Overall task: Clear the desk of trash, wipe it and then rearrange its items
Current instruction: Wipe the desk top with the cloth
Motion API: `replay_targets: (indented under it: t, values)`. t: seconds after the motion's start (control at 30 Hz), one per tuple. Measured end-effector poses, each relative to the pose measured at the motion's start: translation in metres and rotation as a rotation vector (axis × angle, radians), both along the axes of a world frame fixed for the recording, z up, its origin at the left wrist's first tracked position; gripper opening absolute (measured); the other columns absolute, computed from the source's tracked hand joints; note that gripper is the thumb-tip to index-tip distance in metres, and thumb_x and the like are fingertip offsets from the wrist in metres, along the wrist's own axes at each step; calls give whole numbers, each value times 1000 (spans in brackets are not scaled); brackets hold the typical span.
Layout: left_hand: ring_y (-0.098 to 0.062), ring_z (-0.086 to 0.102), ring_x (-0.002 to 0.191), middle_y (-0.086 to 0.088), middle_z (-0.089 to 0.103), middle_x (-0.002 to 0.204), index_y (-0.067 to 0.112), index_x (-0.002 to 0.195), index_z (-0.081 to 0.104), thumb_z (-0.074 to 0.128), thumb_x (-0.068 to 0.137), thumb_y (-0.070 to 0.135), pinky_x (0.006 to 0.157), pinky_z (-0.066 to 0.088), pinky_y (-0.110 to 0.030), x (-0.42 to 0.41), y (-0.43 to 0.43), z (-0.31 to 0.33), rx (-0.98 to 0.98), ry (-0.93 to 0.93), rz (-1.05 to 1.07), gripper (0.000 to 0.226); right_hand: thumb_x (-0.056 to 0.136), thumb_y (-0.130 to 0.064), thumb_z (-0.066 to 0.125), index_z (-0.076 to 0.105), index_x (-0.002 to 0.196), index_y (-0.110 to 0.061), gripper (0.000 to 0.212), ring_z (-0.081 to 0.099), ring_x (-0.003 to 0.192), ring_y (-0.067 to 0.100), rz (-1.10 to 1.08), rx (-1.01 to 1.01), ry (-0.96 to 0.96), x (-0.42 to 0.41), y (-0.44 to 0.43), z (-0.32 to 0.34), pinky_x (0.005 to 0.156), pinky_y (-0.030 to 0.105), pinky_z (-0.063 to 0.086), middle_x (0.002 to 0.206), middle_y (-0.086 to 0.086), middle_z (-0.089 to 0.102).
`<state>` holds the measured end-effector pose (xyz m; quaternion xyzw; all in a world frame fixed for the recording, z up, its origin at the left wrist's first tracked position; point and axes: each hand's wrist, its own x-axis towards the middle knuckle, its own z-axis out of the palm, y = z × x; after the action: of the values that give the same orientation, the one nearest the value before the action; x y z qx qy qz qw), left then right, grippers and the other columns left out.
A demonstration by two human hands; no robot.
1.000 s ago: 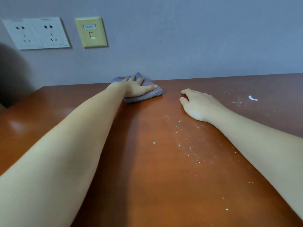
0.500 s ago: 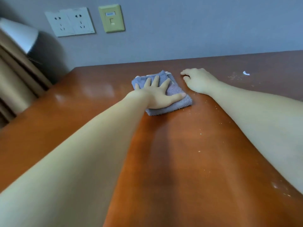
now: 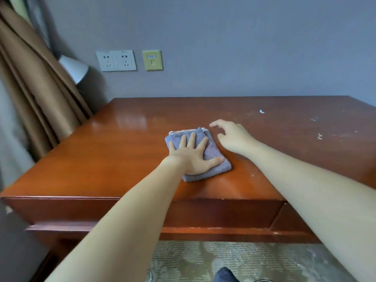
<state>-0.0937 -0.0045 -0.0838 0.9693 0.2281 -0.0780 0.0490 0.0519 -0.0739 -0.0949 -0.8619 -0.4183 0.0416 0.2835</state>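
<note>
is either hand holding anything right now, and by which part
Nothing is gripped. The left hand presses flat, fingers straight, on top of the folded cloth on the desk; the right hand beside it holds nothing.

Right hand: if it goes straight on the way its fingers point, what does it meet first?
Probably nothing near: the right hand points just past the far corner of the cloth, over bare desk, toward the wall. Depth unclear.

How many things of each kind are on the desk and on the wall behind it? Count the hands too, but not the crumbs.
Hands: 2, left hand, right hand
Grey cloth: 1
White power sockets: 2
Yellow wall plate: 1
Total: 6
</note>
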Motion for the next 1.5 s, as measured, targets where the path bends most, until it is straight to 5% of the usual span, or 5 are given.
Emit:
replay_targets:
  t: [0.13, 0.43, 0.63, 0.83, 1.5]
  values:
    - [-31, -13, 150, -3, -16, 164, 39, 155, -5, 15, 83, 85, 114, -4, -65, -26, -9, -25, 18, -13, -19, 89, 93, -1, 42, 54, 135, -23, 50, 49, 131, 16, -61, 159, 84, -63, -41, -4, 99, 19, 33, 139, -4, 57]
    - [-34, 13, 149, -7, 22, 159, 16, 146, 35, 54, 88, 51, 118, 18, -54, -99, -19, -15, -401, -301, -62, 70, 95, -8, 38, 38, 146, -28, 55, 47, 131, 25, -43, 49, 82, -128, -72, -2, 103, 34, 41, 148, 3, 47]
    - [-26, -10, 151, -7, -12, 164, 17, 158, 1, 39, 100, 53, 121, -3, -49, -144, 39, -30, -73, -104, 78, 78, 105, -47, 14, 2, 158, -27, 58, -8, 151, 15, 113, -369, -193, -149, -57, -23, 120, 35, -2, 164, -3, -6]
    - [-25, -18, 150, -5, -22, 162, 20, 154, -19, 58, 74, 79, 121, -6, -52, -162, 88, -36, 74, 83, 38, 126, 104, -40, 7, 0, 158, -20, 58, -11, 151, 19, -23, -419, -261, -134, -18, -27, 123, 40, -3, 164, 2, -9]
    - [-39, -11, 149, -14, -12, 163, 16, 156, -13, 63, 81, 56, 117, 3, -60, -144, 67, -28, 38, 102, 154, 113, 103, -32, 11, 6, 158, -28, 55, -3, 151, 13, 198, -366, -202, -185, 21, -21, 122, 34, -5, 165, -7, -3]
